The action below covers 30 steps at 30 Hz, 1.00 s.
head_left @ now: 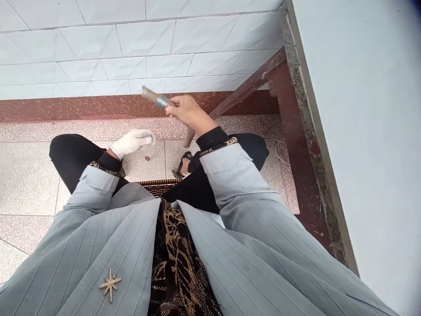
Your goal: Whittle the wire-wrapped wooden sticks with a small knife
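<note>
My right hand (188,110), bare, is closed round a short tool (150,94) held out above the floor. The tool has a flat greyish-tan end pointing up and left, with silvery wire wound round it near my fingers. I cannot make out its exact kind. My left hand (133,142) wears a white knitted glove and hovers over the floor between my knees. Its fingers are curled, thumb against a small pale rounded thing (153,138) that is blurred. Below my right hand, a tan, wood-like piece (189,137) shows partly hidden; I cannot tell whether it joins the tool.
A white tiled wall (144,39) with a red-brown base strip (59,109) stands ahead. To my right is a pale tabletop (362,109) on a dark red wooden frame (292,131). A woven seat edge (158,186) shows beneath me. A small brown spot (147,158) marks the tiled floor.
</note>
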Available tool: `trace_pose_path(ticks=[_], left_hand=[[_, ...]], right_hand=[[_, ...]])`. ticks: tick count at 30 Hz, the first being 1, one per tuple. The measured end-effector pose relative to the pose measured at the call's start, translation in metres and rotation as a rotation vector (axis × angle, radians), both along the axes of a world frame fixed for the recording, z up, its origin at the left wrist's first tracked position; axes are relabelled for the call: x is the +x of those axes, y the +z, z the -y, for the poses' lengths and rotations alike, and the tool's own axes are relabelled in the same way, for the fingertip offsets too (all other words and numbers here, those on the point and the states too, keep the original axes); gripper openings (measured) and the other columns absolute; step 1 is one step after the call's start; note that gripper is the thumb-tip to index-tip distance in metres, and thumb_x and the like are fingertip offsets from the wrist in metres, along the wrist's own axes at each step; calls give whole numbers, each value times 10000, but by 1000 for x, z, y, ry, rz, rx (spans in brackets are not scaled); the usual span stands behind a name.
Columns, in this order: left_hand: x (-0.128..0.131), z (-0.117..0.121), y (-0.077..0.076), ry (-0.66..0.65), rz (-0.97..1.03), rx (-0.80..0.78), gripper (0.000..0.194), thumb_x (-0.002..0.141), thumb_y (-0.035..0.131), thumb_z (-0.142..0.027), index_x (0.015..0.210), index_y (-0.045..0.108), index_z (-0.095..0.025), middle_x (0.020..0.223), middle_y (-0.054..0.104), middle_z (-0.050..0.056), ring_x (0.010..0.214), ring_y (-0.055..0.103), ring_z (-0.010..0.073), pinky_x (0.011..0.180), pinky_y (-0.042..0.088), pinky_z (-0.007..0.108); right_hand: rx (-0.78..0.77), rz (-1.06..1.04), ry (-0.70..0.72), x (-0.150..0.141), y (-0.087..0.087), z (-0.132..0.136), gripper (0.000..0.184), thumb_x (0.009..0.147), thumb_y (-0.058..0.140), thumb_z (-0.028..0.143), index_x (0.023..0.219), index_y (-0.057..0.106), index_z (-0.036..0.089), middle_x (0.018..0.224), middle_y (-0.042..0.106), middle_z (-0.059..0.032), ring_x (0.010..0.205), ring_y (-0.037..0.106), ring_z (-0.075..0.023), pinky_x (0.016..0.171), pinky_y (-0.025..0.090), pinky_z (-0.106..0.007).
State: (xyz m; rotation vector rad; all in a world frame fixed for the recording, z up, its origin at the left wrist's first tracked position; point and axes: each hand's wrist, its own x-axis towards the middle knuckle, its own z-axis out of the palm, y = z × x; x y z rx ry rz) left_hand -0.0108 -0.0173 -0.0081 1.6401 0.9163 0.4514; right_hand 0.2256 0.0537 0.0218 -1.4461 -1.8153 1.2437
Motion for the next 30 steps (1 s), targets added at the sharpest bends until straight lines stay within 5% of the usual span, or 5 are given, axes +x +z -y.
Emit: trace_pose_path(ticks=[4,10,17,23,30], left_hand=[[0,2,2,-16,-117,69,216,906,582,-338,870,680,-149,636,495,-24,534,390,88,547,307,232],[2,5,13,17,-265,207,234,874,551,-317,870,699,-135,729,597,-4,657,481,115,651,373,253],[-3,-2,6,173,-306,259,184,861,545,-264,860,684,-143,768,636,22,723,546,146,698,427,270],[-3,-5,-3,218,-125,141,199,935,520,-295,887,655,-158,690,547,-2,569,461,101,557,375,233],[1,0,-1,11,-133,79,191,912,544,-306,883,660,-157,636,483,-26,539,393,91,529,302,227]], right_hand=[[169,585,195,-9,-4,7,217,896,683,218,1080,749,124,1037,723,-128,952,654,-263,830,499,-379],[142,894,566,-14,-3,16,260,893,667,207,1099,790,108,1096,746,-184,989,673,-303,785,466,-389],[-273,448,986,-2,10,17,198,843,731,198,1020,787,127,793,732,-20,707,619,-139,714,433,-288],[-17,-311,371,8,10,7,205,904,709,381,973,681,190,858,707,-13,716,594,-116,672,487,-242],[124,303,104,-6,-9,2,194,917,658,264,1069,673,145,1050,713,-122,906,640,-225,780,495,-342]])
